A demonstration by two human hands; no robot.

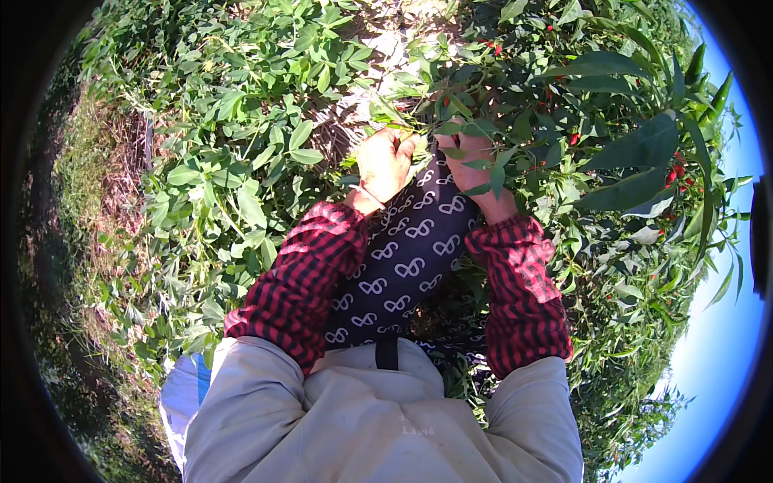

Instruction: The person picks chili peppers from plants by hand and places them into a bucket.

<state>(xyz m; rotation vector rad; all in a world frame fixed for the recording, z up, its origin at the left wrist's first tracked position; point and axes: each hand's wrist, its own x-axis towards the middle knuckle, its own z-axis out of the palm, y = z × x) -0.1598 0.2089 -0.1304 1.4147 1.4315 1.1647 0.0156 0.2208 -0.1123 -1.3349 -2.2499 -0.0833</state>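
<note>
My left hand is at the upper middle, its thumb and fingers curled in among green leaves and thin stems. Just to its right, my right hand reaches into a chili pepper plant; leaves partly cover its fingers. The hands are close together but apart, above my patterned dark trousers. Whatever lies between the fingers of either hand is too hidden to tell. Small red chili peppers hang on the plant near the right hand.
Low leafy green plants spread on the left. Chili bushes with more red peppers fill the right, with large leaves close to the camera. Dry straw-covered ground shows between the rows. A white and blue sack lies at lower left.
</note>
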